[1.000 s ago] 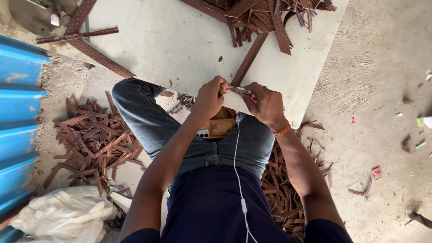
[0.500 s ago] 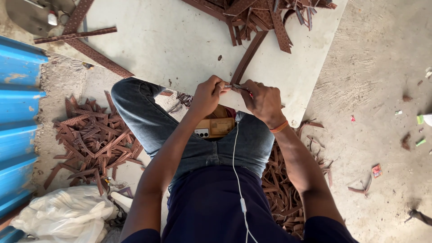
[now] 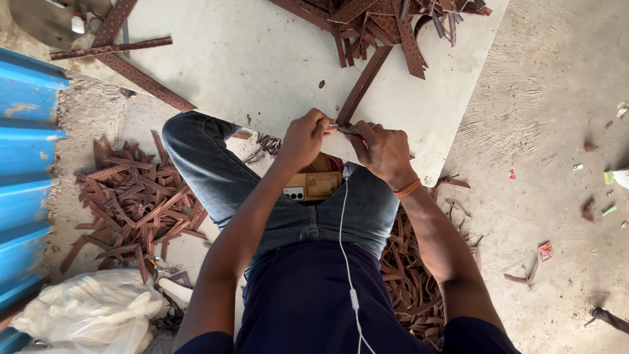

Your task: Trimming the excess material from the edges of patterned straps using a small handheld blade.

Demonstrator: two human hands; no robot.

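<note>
Blue sheet: a corrugated blue metal sheet (image 3: 26, 177) stands along the edge at 9 o'clock.
White bag: a crumpled white plastic bag (image 3: 85, 314) lies at 7 o'clock, below the left pile.
Left pile: a heap of short brown strips (image 3: 134, 203) lies on the sandy ground at 9 o'clock from the knees.
Board: a pale flat board (image 3: 249, 59) covers the ground at 12 o'clock; two long brown strips (image 3: 128, 56) lie crossed at its 10 o'clock corner.
Left hand: the left hand (image 3: 303, 139) is near the centre, fingers curled together and clamped on the near end of the long strip.
Phone: a phone in a tan case (image 3: 313, 186) rests on the lap in blue jeans, at 6 o'clock from both hands; a white earphone cable (image 3: 343, 249) runs down from it over the dark shirt.
Long strip: the long brown strip (image 3: 362, 84) lies on the board and points to 1 o'clock; its near end is between the two hands.
Right hand: the right hand (image 3: 380, 152), with an orange band on the wrist, is closed on a thin metal tool (image 3: 344, 130); the tip touches the end of the strip, just beside the left hand.
Top pile: many brown strips (image 3: 393, 23) are heaped on the board at 12 o'clock.
Right pile: more brown strips (image 3: 409, 275) lie under the right forearm at 5 o'clock.
Floor: small scraps (image 3: 545, 250) are scattered on the grey floor at 3 o'clock.
</note>
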